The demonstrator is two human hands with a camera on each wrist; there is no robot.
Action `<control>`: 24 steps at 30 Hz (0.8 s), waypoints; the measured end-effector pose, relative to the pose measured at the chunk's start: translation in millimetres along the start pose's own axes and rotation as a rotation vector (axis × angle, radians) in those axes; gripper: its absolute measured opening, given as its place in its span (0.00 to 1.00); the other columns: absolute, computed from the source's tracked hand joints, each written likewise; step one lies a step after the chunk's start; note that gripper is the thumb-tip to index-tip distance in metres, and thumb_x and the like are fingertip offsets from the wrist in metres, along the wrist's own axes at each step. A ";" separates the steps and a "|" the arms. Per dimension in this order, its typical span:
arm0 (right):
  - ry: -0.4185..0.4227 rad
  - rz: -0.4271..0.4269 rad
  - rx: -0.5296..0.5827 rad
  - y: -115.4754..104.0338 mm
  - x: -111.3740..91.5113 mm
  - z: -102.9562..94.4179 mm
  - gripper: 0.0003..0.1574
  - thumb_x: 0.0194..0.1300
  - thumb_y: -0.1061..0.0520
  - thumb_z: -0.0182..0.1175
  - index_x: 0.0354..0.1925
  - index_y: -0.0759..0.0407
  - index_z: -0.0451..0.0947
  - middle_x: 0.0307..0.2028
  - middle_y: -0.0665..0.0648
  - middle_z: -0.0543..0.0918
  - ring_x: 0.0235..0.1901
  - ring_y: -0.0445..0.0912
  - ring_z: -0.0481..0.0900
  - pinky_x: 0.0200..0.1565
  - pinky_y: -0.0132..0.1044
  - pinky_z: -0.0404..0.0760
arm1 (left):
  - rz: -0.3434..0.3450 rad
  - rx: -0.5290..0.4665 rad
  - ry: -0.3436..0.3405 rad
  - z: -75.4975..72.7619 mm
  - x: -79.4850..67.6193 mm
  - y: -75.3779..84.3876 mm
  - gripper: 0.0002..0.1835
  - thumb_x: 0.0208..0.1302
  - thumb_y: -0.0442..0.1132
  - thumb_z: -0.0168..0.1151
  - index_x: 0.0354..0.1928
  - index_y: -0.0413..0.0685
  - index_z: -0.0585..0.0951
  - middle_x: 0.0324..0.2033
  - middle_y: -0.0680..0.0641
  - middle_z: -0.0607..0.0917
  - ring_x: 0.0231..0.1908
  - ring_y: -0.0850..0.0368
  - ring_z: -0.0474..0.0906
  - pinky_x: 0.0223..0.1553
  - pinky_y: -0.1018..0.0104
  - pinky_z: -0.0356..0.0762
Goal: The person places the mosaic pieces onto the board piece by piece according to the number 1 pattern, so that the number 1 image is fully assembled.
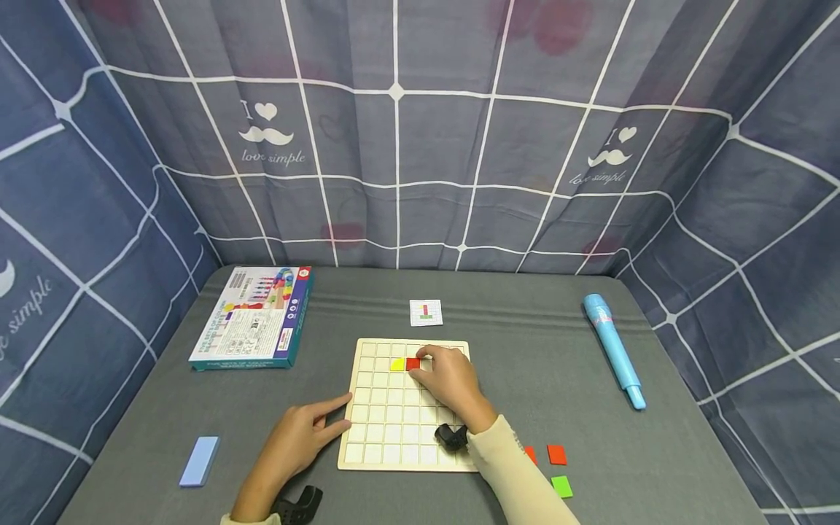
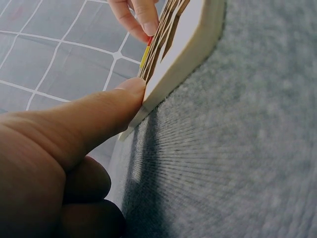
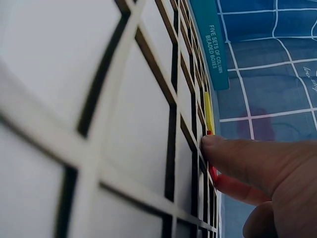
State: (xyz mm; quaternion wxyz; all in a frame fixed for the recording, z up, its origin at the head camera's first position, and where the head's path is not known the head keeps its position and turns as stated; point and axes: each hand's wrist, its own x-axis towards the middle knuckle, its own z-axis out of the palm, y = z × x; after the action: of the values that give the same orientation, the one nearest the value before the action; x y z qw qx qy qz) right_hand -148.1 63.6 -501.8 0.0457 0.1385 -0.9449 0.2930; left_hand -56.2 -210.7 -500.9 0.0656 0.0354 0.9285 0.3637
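A pale wooden grid board (image 1: 372, 415) lies flat in front of me. My right hand (image 1: 454, 380) is over its upper part, pinching a small red square tile (image 1: 412, 364) between thumb and finger. Right beside that tile, a yellow square tile (image 1: 397, 364) sits in the same row. In the right wrist view the red tile (image 3: 212, 173) shows at the thumb tip, low on the grid. My left hand (image 1: 295, 439) touches the board's left edge with thumb and index finger stretched apart; the left wrist view shows the thumb (image 2: 106, 106) against the board's side (image 2: 173, 67).
Behind the board lies a small pattern card (image 1: 426, 313). A boxed set (image 1: 252, 317) is at the back left, a blue block (image 1: 200, 461) at the front left. On the right are a blue marker-like stick (image 1: 614, 350), red tiles (image 1: 556, 455) and a green tile (image 1: 561, 486).
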 end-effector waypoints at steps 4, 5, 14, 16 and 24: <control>0.014 0.009 0.011 0.0 -1.5 -4.2 0.13 0.59 0.52 0.75 0.43 0.50 0.89 0.12 0.41 0.61 0.14 0.36 0.56 0.17 0.32 0.56 | 0.001 -0.009 -0.003 0.7 0.2 -0.8 0.26 0.63 0.51 0.74 0.63 0.66 0.83 0.12 0.57 0.66 0.14 0.66 0.53 0.19 0.70 0.53; 0.020 0.008 0.016 -0.6 -1.9 -6.1 0.12 0.59 0.53 0.75 0.43 0.50 0.89 0.12 0.41 0.60 0.14 0.36 0.55 0.17 0.32 0.55 | 0.002 -0.010 -0.002 0.7 0.3 -1.0 0.26 0.63 0.51 0.74 0.63 0.66 0.83 0.12 0.57 0.65 0.14 0.66 0.53 0.19 0.70 0.53; 0.128 -0.096 0.041 -23.3 -15.2 -42.8 0.14 0.59 0.55 0.76 0.45 0.52 0.89 0.13 0.39 0.58 0.16 0.34 0.52 0.20 0.31 0.54 | 0.004 -0.010 -0.005 1.1 1.7 -1.2 0.25 0.62 0.52 0.74 0.63 0.66 0.84 0.12 0.58 0.65 0.14 0.66 0.52 0.19 0.70 0.52; 0.149 -0.120 0.067 -26.4 -23.4 -51.5 0.16 0.59 0.55 0.77 0.46 0.52 0.88 0.13 0.39 0.56 0.16 0.33 0.50 0.20 0.30 0.53 | 0.000 -0.014 -0.008 1.3 1.7 -1.2 0.26 0.63 0.52 0.73 0.63 0.65 0.84 0.12 0.58 0.65 0.14 0.66 0.52 0.19 0.70 0.52; 0.163 -0.086 0.078 -13.8 -68.8 -65.1 0.17 0.57 0.56 0.79 0.46 0.53 0.89 0.14 0.37 0.55 0.16 0.30 0.49 0.20 0.28 0.53 | -0.004 -0.002 -0.002 0.2 1.2 -1.0 0.25 0.63 0.53 0.73 0.63 0.65 0.84 0.12 0.57 0.65 0.14 0.66 0.52 0.19 0.70 0.53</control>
State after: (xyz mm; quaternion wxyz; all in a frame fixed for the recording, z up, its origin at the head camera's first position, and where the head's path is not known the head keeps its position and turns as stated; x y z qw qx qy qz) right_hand -77.8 105.7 -452.2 0.1293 0.1563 -0.9192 0.3374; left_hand -57.4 -211.2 -501.9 0.0672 0.0337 0.9281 0.3646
